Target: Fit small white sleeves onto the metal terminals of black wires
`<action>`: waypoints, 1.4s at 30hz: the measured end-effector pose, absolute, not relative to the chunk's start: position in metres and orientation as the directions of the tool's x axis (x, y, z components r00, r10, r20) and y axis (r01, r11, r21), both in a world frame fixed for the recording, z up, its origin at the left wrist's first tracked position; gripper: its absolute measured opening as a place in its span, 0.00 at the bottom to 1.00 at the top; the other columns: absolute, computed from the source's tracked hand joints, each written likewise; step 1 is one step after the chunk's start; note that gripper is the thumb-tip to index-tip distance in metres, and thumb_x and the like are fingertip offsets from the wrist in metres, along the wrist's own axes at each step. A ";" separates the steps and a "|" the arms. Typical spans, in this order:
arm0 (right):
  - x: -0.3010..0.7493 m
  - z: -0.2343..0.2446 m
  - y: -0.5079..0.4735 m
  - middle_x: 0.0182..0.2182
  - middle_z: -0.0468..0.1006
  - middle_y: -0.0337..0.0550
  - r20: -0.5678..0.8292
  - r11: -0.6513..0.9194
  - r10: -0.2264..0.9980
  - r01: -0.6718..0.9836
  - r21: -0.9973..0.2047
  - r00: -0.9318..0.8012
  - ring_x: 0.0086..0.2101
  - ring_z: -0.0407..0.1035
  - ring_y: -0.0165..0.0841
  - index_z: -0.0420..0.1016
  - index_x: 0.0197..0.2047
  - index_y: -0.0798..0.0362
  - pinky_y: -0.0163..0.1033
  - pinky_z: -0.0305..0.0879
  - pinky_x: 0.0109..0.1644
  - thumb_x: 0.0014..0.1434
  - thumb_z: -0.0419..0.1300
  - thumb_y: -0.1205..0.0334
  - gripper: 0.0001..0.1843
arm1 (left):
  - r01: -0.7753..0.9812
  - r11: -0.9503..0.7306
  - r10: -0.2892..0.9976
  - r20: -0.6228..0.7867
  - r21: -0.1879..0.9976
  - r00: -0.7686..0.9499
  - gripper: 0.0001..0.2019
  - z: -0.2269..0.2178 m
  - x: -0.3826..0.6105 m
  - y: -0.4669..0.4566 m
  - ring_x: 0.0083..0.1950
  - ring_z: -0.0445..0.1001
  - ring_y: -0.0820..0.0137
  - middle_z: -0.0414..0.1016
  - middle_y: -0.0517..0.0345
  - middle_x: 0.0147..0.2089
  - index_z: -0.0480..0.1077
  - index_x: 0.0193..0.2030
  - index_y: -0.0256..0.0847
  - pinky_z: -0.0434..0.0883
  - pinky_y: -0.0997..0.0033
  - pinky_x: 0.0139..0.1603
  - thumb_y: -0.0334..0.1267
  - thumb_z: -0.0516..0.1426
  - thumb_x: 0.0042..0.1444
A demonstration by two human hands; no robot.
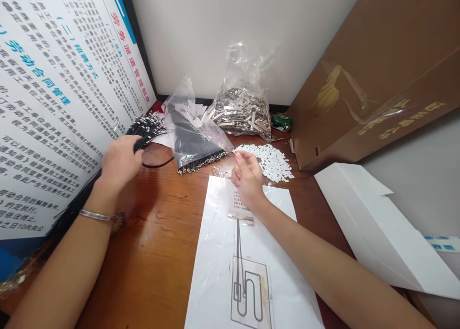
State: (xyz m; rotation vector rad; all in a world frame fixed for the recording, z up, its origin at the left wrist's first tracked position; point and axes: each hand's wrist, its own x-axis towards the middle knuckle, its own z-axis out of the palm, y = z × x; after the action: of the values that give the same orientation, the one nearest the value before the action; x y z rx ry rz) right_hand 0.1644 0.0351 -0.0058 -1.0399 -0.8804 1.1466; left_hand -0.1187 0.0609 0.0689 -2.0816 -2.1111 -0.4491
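Black cables (149,128) with white tips lie, in the head view, in a loose bundle toward the back left of the wooden table (154,257), beside a printed board (53,80) that leans along the left side. More dark strands run down along the board's foot, partly behind the left arm. The person's left hand (122,159) is at the bundle, its fingers curled against the cables; whether they are closed firmly around them cannot be told. A bracelet (97,216) circles the left wrist.

Well apart from it, the right hand (247,175) is raised over the far end of a paper sheet (212,271) with a line drawing, its thumb and forefinger pinched together. What sits between those tips is too small to make out. Just beside this hand, small white pieces (276,164) lie spread in a heap.

Between the hands and farther back rests a clear bag (196,135) of black cables with shiny ends. Behind the heap stands a second bag (242,111), full of silver metal strips, with a green object (281,122) near it. A brown box (362,80) fills the right side.
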 end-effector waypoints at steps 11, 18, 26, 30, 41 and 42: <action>0.246 0.013 0.055 0.27 0.76 0.47 0.146 -0.115 0.969 0.889 -0.443 0.198 0.29 0.66 0.39 0.80 0.34 0.49 0.39 0.51 0.30 0.50 0.62 0.64 0.08 | 0.994 -0.089 0.995 -0.028 0.065 0.091 0.15 0.057 -0.053 0.036 0.37 0.77 0.53 0.80 0.47 0.34 0.76 0.28 0.44 0.67 0.62 0.35 0.51 0.56 0.51; 0.263 0.014 0.058 0.23 0.71 0.45 0.084 -0.141 0.974 0.853 -0.503 0.211 0.25 0.59 0.35 0.77 0.25 0.49 0.39 0.46 0.29 0.43 0.65 0.75 0.09 | 0.990 -0.111 0.992 -0.054 0.090 0.116 0.13 0.058 -0.053 0.036 0.38 0.77 0.54 0.81 0.48 0.37 0.77 0.30 0.44 0.67 0.63 0.36 0.49 0.57 0.52; 0.206 0.024 0.037 0.18 0.66 0.37 0.039 0.153 0.983 0.681 -0.716 -0.180 0.21 0.58 0.31 0.79 0.34 0.49 0.37 0.52 0.27 0.55 0.61 0.62 0.05 | 0.976 -0.159 0.982 -0.076 0.146 0.172 0.18 0.049 -0.057 0.041 0.36 0.75 0.54 0.79 0.49 0.34 0.72 0.28 0.43 0.61 0.65 0.32 0.56 0.54 0.54; 0.170 0.017 0.034 0.19 0.68 0.37 0.073 0.266 0.955 0.722 -0.638 -0.288 0.23 0.60 0.31 0.80 0.36 0.50 0.37 0.50 0.27 0.56 0.61 0.63 0.07 | 0.953 -0.226 0.972 -0.021 0.201 0.235 0.24 0.038 -0.062 0.046 0.34 0.74 0.59 0.77 0.51 0.31 0.66 0.24 0.43 0.58 0.68 0.30 0.64 0.54 0.50; 0.124 0.024 0.053 0.33 0.81 0.42 0.029 0.076 0.997 0.857 -0.510 -0.071 0.34 0.71 0.35 0.80 0.35 0.51 0.36 0.58 0.34 0.56 0.57 0.65 0.09 | 0.981 -0.143 0.989 0.037 0.127 0.140 0.33 0.022 -0.056 0.045 0.38 0.77 0.55 0.78 0.47 0.33 0.74 0.30 0.40 0.61 0.66 0.31 0.69 0.44 0.53; 0.124 0.024 0.054 0.34 0.81 0.42 0.045 0.061 0.998 0.876 -0.479 -0.045 0.35 0.71 0.36 0.80 0.37 0.50 0.36 0.58 0.34 0.56 0.56 0.66 0.11 | 0.982 -0.143 0.990 0.032 0.126 0.140 0.34 0.021 -0.056 0.045 0.38 0.77 0.54 0.79 0.47 0.33 0.74 0.30 0.40 0.61 0.66 0.31 0.69 0.44 0.54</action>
State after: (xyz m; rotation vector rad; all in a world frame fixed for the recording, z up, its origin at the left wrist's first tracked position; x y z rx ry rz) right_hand 0.1241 0.0545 0.0243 -1.8728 -1.9821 0.4606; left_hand -0.0557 0.0454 0.0211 -2.4273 -2.1029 -0.1716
